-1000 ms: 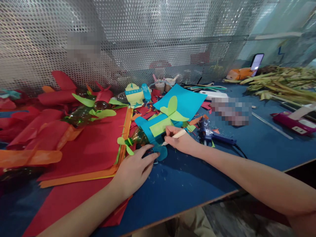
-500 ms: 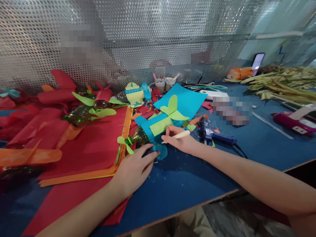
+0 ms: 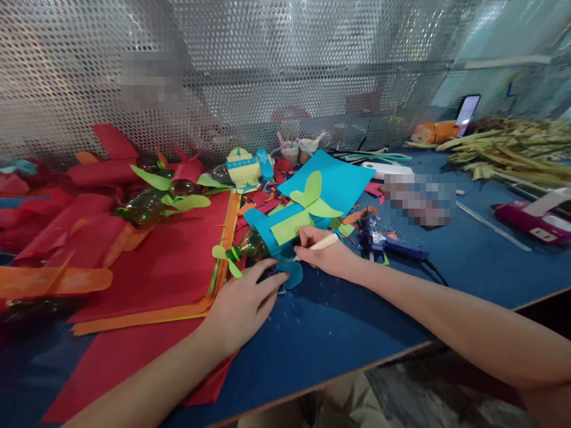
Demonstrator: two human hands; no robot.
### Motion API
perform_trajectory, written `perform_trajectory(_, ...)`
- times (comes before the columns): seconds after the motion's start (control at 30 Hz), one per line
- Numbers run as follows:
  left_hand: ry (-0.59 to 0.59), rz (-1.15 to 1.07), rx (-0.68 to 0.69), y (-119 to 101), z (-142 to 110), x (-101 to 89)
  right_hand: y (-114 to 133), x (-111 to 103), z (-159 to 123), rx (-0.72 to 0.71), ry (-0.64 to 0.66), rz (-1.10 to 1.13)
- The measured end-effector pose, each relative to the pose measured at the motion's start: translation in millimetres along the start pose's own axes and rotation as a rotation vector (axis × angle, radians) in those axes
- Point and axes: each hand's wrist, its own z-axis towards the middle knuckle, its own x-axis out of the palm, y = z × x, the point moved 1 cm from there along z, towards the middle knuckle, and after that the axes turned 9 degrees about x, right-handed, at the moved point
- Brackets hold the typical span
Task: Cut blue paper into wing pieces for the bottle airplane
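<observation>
My right hand is closed round a cream pen, its tip down on a small blue paper cutout. With fingers spread, my left hand lies flat on the table, its fingertips touching the left side of that cutout. Just beyond both hands lies a bottle airplane, wrapped in blue paper with a light green panel and a green tail. A green paper propeller sits at its neck. My left fingers hide part of the cutout.
Stacked red and orange sheets lie left, beside red bottle airplanes. A blue sheet and paper scraps lie behind. Right are a blue glue gun with its cord, a purple device and dried stalks. Perforated metal stands behind.
The pen and my right hand have shifted slightly, with the pen's back end a little further left. My left hand keeps its place on the blue cutout.
</observation>
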Motion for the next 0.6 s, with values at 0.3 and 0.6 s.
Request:
perform_trajectory(0.3,-0.002,0.008,0.004,1.2,-1.6,0.8,2.3,-0.7,0.6,-0.018,-0.015,-0.024)
perform_trajectory(0.6,-0.008,0.001,0.009,1.6,-1.2,2.2,4.0,-1.4,0.7,-0.028,-0.028,-0.038)
